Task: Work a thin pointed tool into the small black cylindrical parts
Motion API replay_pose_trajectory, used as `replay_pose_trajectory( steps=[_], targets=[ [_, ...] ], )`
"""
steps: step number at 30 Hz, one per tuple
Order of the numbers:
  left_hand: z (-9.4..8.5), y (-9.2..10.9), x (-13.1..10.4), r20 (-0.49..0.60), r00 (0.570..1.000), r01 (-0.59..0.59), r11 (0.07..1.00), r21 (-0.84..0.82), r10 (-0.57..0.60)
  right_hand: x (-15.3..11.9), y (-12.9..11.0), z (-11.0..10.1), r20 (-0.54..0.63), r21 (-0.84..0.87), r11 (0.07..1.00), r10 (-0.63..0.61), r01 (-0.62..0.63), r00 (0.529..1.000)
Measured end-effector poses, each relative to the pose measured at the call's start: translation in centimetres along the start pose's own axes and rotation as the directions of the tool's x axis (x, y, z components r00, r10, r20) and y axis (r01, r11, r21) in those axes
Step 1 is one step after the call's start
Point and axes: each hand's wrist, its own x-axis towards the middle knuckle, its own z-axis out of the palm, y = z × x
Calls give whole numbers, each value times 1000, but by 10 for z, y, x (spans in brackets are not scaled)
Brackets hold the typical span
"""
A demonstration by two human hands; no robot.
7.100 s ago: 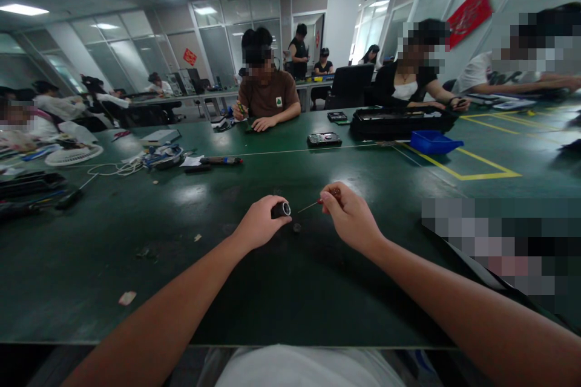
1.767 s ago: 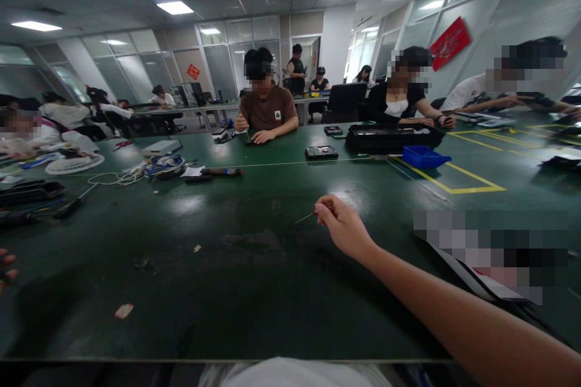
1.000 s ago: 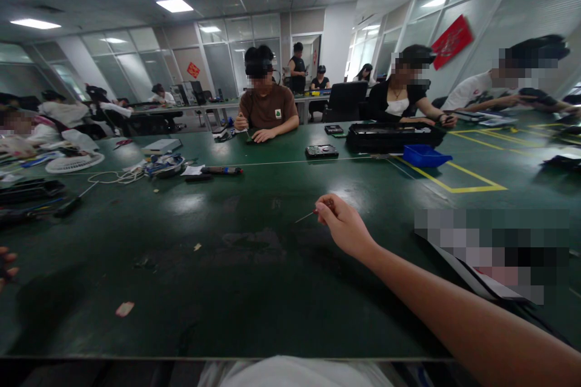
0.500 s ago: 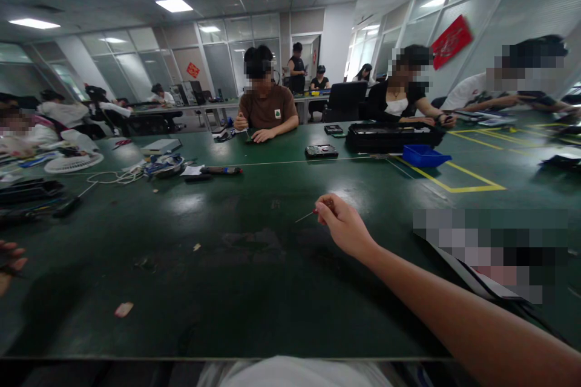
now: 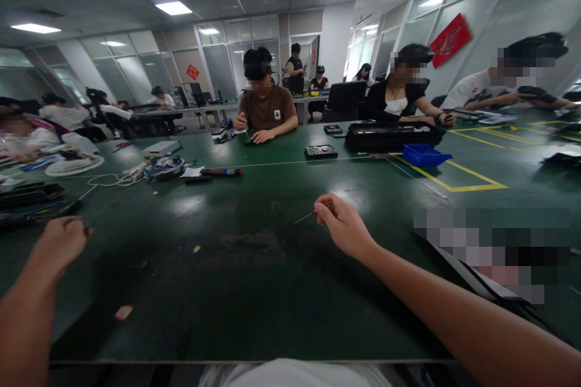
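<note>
Holding a screwdriver (image 5: 314, 212) in the right grip (image 5: 342, 224), clasping its handle firmly between thumb and fingers and hiding most of it. Baring only the red front end and the thin shaft beyond the fingertips. Pointing the shaft left and slightly toward the near side, over the green surface (image 5: 272, 314). Not showing clearly whether touching the surface at the tip or hanging just above.

Poising the left grip (image 5: 59, 242) on the far left side, half curled and well apart from the screwdriver. Showing a dark bit (image 5: 88, 230) at its fingertips, being too blurred to tell whether gripping it. Having a black-handled tool (image 5: 71, 204) just beyond the left grip.

Having a small pale scrap (image 5: 196, 249) between the two grips, and a larger scrap (image 5: 123, 312) nearer and more to the left. Facing, farther across, a metal-topped device (image 5: 321, 151), a long black housing (image 5: 393, 138) and a blue tray (image 5: 422, 159).
</note>
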Motion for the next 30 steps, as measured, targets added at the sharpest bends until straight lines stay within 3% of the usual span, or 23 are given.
replay_pose_trajectory(
  steps=[2, 3, 6, 8, 9, 12, 15, 18, 22, 26, 30],
  targets=[
    [24, 20, 1, 7, 997, -67, 941, -331, 73, 0, -2, -1, -2, -4, 1000, 7, -7, 1000],
    [34, 33, -2, 40, 992, -95, 907, -411, 121, -1, -2, -1, -1, -5, 1000, 13, -13, 1000],
    [58, 78, -27, 118, 942, -229, 857, -462, 315, -1, -3, -2, 2, 6, 999, 32, -32, 999],
    [71, 110, -52, 183, 870, -312, 799, -513, 457, -1, -3, -3, 6, 21, 999, 40, -40, 999],
    [76, 125, -66, 219, 858, -287, 787, -547, 465, -1, -2, -3, 5, 28, 999, 42, -42, 999],
    [91, 163, -111, 300, 766, -215, 666, -715, 569, -1, -1, -4, -11, 43, 998, 39, -38, 999],
    [103, 190, -152, 318, 696, -246, 630, -737, 644, -1, -1, -5, -25, 47, 999, 23, -22, 999],
    [117, 203, -181, 361, 610, -303, 628, -716, 706, -2, -2, -5, -28, 52, 999, 12, -10, 1000],
    [136, 199, -197, 381, 517, -448, 622, -643, 766, -4, -4, -6, -23, 61, 998, -19, 21, 1000],
    [149, 185, -195, 400, 471, -610, 618, -496, 786, -5, -3, -5, -43, 121, 991, -43, 48, 998],
    [154, 178, -190, 328, 453, -660, 560, -502, 829, -7, 0, -3, -45, 273, 960, -59, 69, 997]
  ],
)
